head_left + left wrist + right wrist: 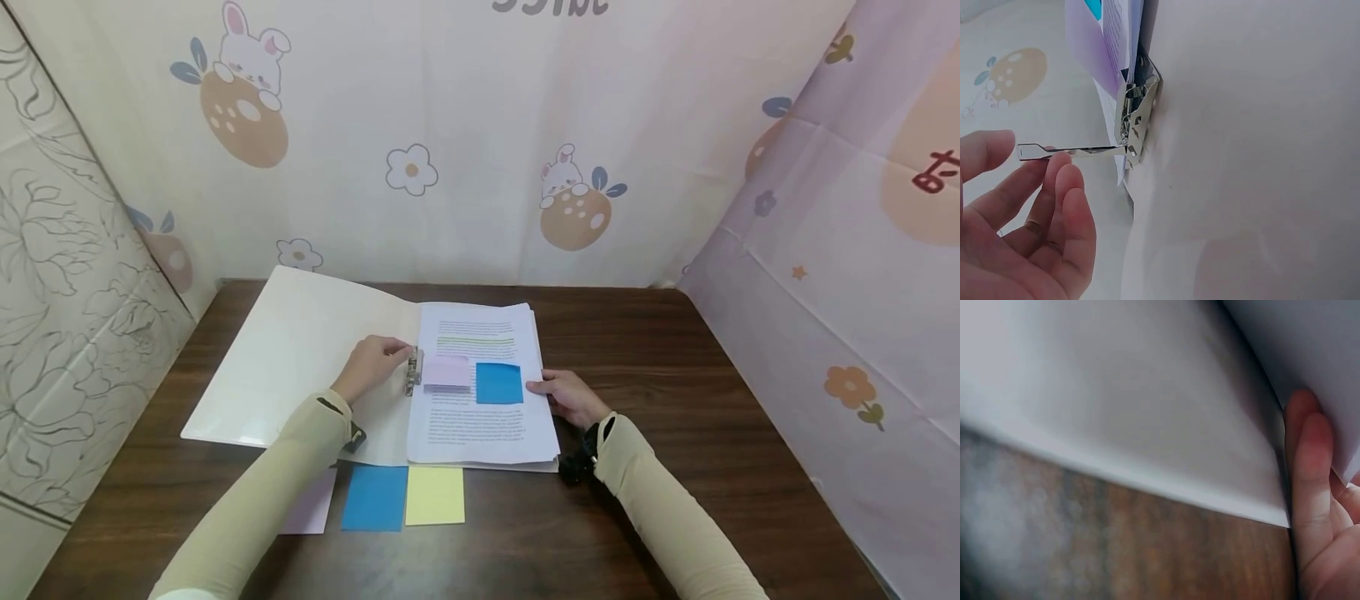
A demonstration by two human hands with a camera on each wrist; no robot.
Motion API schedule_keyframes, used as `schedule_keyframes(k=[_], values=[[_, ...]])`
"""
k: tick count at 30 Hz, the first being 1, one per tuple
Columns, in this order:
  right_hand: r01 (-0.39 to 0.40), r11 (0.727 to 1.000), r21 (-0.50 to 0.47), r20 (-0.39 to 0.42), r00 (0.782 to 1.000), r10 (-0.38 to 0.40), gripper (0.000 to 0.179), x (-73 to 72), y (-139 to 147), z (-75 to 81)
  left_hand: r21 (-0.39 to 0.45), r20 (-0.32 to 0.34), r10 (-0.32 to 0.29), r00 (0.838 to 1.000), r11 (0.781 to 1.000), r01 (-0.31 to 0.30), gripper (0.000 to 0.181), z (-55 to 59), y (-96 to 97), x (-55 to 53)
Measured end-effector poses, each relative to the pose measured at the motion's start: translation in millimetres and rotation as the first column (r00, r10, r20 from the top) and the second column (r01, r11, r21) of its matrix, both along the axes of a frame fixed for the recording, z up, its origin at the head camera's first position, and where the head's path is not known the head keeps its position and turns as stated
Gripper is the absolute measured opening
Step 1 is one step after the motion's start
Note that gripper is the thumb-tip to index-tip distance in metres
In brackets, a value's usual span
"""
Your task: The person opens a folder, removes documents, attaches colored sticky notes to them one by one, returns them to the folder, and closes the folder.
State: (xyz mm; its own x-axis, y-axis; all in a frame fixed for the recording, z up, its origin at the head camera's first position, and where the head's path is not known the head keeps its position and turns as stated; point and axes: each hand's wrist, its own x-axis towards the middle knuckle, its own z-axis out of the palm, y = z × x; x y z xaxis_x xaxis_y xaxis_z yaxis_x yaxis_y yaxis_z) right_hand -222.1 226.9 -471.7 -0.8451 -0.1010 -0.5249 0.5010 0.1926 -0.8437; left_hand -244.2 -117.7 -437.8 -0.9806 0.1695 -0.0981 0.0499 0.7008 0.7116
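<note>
In the head view a white folder (300,333) lies spread on the table, a stack of printed sheets (480,446) on its right side. At the spine is a metal lever clip (413,371). My left hand (372,367) holds the clip's raised lever (1079,151); its fingertips touch the lever and the thumb is by its end. My right hand (573,396) pinches the stack's right edge, with fingers (1313,450) under the sheets and the thumb on top. A purple sticky note (447,372) and a blue sticky note (498,383) are on the top page.
Along the folder's front edge lie a purple pad (311,504), partly behind the left sleeve, a blue pad (373,498) and a yellow pad (435,496). The dark wooden table (637,333) extends to the right. Printed curtains (480,167) hang behind it.
</note>
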Motion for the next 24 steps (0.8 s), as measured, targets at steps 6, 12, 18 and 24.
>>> schedule_keyframes(k=[6,12,18,24], values=[[-0.002,1.0,-0.003,-0.005,1.0,0.002,0.046,1.5,-0.8,-1.5,-0.023,0.004,-0.007,1.0,1.0,0.007,0.038,-0.9,-4.8,4.1],[-0.012,1.0,-0.01,-0.003,1.0,0.012,0.047,0.5,-1.9,-5.1,-0.028,0.119,-0.023,0.993,0.999,0.027,0.037,-2.0,-8.8,4.8],[-0.028,1.0,-0.013,-0.019,0.999,0.028,0.046,-0.7,-1.5,-4.0,-0.102,0.278,-0.024,0.96,0.993,0.054,0.036,-2.4,-8.5,2.5],[-0.02,1.0,0.014,-0.022,1.0,0.02,0.047,-0.2,0.9,-4.5,-0.25,0.278,-0.035,0.96,0.962,0.108,0.037,-7.9,-3.9,-2.1]])
